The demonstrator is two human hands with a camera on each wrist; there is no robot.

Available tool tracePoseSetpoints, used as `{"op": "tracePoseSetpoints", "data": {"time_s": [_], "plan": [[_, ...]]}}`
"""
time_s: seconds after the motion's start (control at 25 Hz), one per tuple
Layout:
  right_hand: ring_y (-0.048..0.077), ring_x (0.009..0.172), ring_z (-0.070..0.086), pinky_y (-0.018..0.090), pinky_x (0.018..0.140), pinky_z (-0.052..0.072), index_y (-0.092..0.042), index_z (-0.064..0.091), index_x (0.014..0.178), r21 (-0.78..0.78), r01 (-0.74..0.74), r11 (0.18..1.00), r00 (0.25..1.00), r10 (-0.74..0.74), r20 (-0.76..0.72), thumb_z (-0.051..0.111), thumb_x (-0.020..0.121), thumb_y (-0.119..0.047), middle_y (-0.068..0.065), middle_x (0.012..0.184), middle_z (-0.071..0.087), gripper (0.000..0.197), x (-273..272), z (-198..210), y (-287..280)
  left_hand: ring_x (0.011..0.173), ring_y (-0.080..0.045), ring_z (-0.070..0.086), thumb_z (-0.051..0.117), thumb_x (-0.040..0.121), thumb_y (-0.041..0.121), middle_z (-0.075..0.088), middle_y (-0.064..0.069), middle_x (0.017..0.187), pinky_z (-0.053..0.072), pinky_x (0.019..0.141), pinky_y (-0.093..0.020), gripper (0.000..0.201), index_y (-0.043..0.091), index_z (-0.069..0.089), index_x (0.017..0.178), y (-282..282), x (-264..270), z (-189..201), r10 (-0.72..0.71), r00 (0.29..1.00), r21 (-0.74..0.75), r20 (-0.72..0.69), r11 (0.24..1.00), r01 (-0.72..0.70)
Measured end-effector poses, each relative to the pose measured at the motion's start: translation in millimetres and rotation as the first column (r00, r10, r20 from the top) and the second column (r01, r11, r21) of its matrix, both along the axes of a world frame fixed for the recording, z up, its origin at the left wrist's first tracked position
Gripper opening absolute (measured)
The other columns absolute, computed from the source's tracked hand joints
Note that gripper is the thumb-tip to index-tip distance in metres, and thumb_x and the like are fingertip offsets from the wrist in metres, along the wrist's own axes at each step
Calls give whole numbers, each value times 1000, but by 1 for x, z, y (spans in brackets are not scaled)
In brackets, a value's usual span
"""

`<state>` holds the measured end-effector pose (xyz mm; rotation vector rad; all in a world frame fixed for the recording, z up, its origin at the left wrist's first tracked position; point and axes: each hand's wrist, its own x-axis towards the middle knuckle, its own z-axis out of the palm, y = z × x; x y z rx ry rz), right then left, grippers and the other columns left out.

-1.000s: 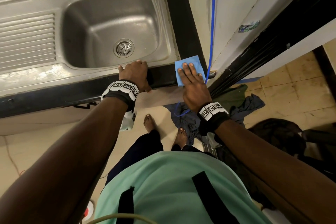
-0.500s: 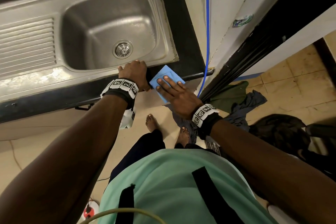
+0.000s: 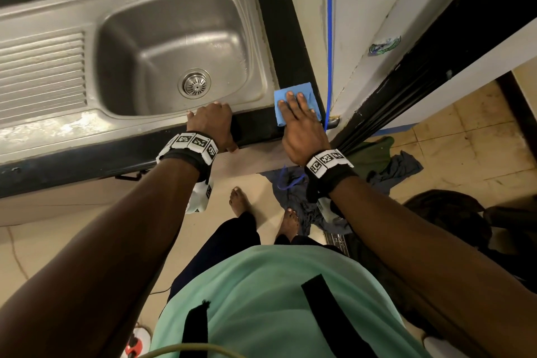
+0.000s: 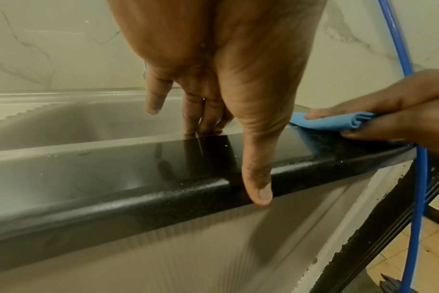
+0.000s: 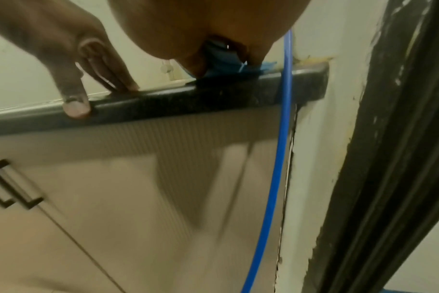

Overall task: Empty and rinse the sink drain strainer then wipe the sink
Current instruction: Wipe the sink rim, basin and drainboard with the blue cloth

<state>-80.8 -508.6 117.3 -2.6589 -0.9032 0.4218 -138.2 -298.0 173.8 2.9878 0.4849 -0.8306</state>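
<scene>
The steel sink [image 3: 174, 38] holds its round metal strainer [image 3: 195, 85], seated in the drain. My left hand [image 3: 213, 122] rests on the black counter's front edge [image 4: 113, 198], fingertips [image 4: 203, 126] down at the sink rim and thumb [image 4: 258, 178] hanging straight over the edge. My right hand [image 3: 299, 119] lies flat with straight fingers on a folded blue cloth [image 3: 302, 87] at the counter's front right corner. The cloth [image 4: 326, 123] lies pressed against the black top, and in the right wrist view the cloth [image 5: 228, 65] is mostly hidden under the palm.
A ribbed drainboard [image 3: 40, 73] lies left of the basin. A blue hose [image 3: 329, 38] runs down the wall just right of the cloth, beside a black door frame [image 3: 436, 67]. Clothes [image 3: 386, 166] lie on the floor. Cabinet handles [image 5: 3, 186] sit below the counter.
My right hand slid the blue cloth left along the counter's front towards the left hand, then back to the right corner. The left hand stayed put.
</scene>
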Motion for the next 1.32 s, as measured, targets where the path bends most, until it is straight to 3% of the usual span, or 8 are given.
{"op": "tracePoseSetpoints", "data": {"time_s": [0.12, 0.4, 0.52, 0.72, 0.84, 1.04, 1.32], "plan": [[30, 153, 4, 52, 122, 14, -13, 20, 157, -12, 45, 999, 999, -45, -8, 50, 94, -16, 10, 166, 9, 70, 17, 7, 8, 114, -42, 63, 98, 49, 55, 64, -14, 122, 50, 98, -64, 97, 10, 56, 125, 0, 2, -1, 0, 1000, -2, 2, 1000, 0], [33, 153, 2, 54, 121, 16, -10, 21, 157, 33, 103, 994, 995, -102, -18, 46, 92, -10, 12, 166, 7, 69, -4, 1, -7, 106, -39, 66, 97, 49, 55, 66, -14, 115, 54, 92, -59, 92, 9, 59, 119, 3, 2, -3, -33, 999, -13, 12, 999, 33], [31, 153, 0, 53, 122, 17, -13, 20, 157, 4, 169, 986, 985, -169, -39, 50, 94, -10, 10, 166, 6, 70, 21, 6, 15, 107, -38, 66, 97, 53, 54, 66, -13, 116, 54, 95, -58, 91, 10, 57, 122, 5, 2, -4, -46, 999, -15, 16, 999, 46], [32, 153, 0, 52, 123, 15, -14, 20, 157, -36, 153, 988, 986, -155, -53, 51, 97, -14, 10, 166, 5, 67, 77, 7, 47, 113, -35, 64, 95, 57, 55, 65, -12, 123, 53, 98, -56, 94, 10, 54, 129, 6, 0, -6, -46, 999, -15, 19, 999, 46], [29, 154, -3, 50, 124, 11, -15, 18, 157, -25, 165, 986, 981, -166, -98, 46, 99, -11, 8, 167, 1, 65, 108, 10, 66, 122, -37, 60, 95, 60, 51, 60, -14, 134, 48, 106, -59, 99, 8, 49, 138, 5, -1, -6, -23, 1000, -21, 6, 1000, 23], [29, 154, -2, 47, 123, 11, -14, 20, 157, -4, 150, 989, 983, -150, -103, 42, 101, -12, 8, 167, 4, 61, 133, 14, 80, 141, -39, 47, 94, 67, 46, 44, -16, 154, 28, 118, -68, 111, 7, 34, 152, -1, -3, -3, 33, 998, -21, -49, 999, -35], [30, 153, -2, 49, 124, 10, -14, 16, 158, -54, 69, 996, 992, -75, -105, 42, 102, -15, 8, 167, 1, 62, 106, 16, 66, 141, -39, 46, 94, 65, 47, 43, -12, 156, 26, 117, -72, 113, 10, 35, 153, -2, -5, 4, 54, 998, -45, -42, 997, -56]]}}
